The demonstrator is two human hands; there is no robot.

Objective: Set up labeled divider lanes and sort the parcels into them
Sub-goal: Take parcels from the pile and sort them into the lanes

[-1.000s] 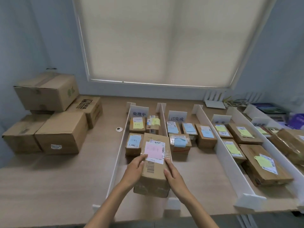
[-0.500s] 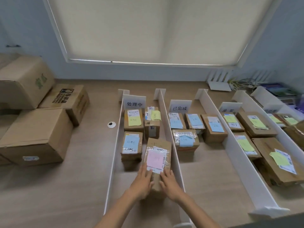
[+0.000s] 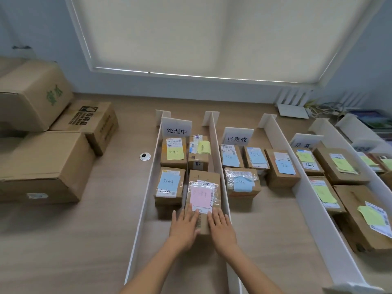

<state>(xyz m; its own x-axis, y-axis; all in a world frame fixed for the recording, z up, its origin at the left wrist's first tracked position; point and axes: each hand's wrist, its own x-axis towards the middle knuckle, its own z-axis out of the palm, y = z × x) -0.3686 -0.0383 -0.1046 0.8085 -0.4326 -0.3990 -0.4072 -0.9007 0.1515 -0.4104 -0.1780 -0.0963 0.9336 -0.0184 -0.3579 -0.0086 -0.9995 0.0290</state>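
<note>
Soft daylight through the blind (image 3: pixel 197 35), slight blur, edges bowed.

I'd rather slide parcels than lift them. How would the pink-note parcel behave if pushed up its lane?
Likely stiff: the pink-note parcel is squared cardboard holding shape under the left hand and right hand. Lying flat on the smooth table, it should slide, not roll or tip. Its glossy film may be slippery to the touch.
</note>
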